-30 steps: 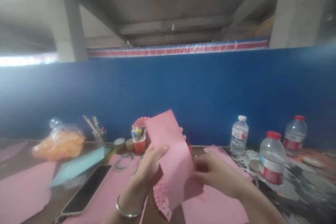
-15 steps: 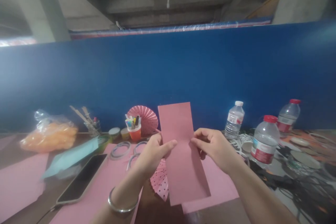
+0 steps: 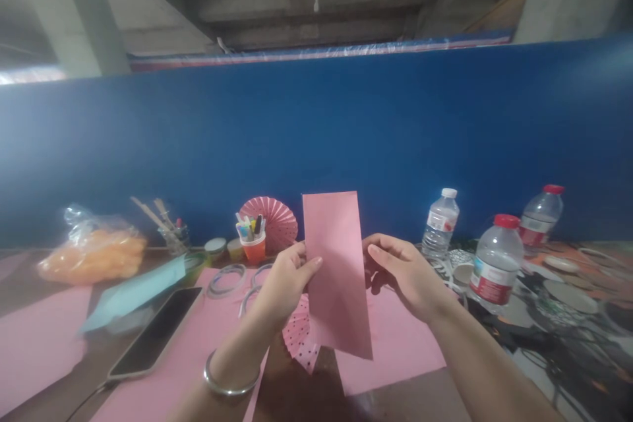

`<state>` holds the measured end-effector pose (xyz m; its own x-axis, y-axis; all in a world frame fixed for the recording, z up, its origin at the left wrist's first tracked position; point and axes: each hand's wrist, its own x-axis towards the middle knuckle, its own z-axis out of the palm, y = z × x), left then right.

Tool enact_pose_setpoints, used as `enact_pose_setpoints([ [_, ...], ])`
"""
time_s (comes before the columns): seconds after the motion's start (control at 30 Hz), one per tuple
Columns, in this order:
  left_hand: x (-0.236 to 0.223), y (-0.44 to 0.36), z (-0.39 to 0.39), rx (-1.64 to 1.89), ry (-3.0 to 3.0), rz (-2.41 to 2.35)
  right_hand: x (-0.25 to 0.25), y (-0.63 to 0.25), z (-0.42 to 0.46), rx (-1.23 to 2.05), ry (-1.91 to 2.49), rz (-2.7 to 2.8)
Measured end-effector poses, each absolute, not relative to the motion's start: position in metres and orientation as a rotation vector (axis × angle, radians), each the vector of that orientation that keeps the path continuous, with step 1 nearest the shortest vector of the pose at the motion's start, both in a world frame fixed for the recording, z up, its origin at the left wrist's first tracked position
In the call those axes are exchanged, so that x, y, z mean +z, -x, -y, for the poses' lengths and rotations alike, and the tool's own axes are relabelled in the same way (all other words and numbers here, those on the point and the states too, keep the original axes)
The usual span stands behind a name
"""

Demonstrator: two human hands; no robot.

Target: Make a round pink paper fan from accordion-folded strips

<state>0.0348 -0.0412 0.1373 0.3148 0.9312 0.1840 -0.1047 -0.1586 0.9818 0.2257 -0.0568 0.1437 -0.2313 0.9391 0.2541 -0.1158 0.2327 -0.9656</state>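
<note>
A long pink sheet of paper (image 3: 336,264) stands upright in front of me, over the table. My left hand (image 3: 289,277) grips its left edge, thumb on the front face and fingers behind. At the right edge is my right hand (image 3: 403,273), thumb lifted off the paper and fingers loosely bent apart. Its fingertips are close to the edge; whether they touch it I cannot tell. Below the sheet lies a dotted pink folded paper (image 3: 301,336), partly covered. Another pink sheet (image 3: 395,349) lies flat on the table under my right hand.
Rolls of tape (image 3: 226,281) and a phone (image 3: 157,333) are to the left. Behind stand a cup of pens (image 3: 254,247) and a pleated paper fan (image 3: 277,221). Water bottles (image 3: 496,264) and tangled cables (image 3: 558,369) occupy the right. A blue wall (image 3: 316,125) closes the back.
The pink sheet has turned and its lower end has risen and swung left. My right thumb has come off its face, while my left hand keeps its grip.
</note>
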Motion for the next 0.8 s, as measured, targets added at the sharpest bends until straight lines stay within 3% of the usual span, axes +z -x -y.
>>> enact_pose_setpoints([
  [0.4,0.144,-0.037,0.049,1.094,-1.544,-0.815,0.139,-0.220,0.056,1.283,0.755,1.408],
  [0.63,0.150,-0.044,0.063,0.936,-1.604,-0.578,0.135,-0.205,0.058,0.955,0.810,1.483],
  [0.8,0.143,-0.049,0.066,0.832,-1.629,-0.641,0.137,-0.201,0.062,1.006,0.815,1.490],
])
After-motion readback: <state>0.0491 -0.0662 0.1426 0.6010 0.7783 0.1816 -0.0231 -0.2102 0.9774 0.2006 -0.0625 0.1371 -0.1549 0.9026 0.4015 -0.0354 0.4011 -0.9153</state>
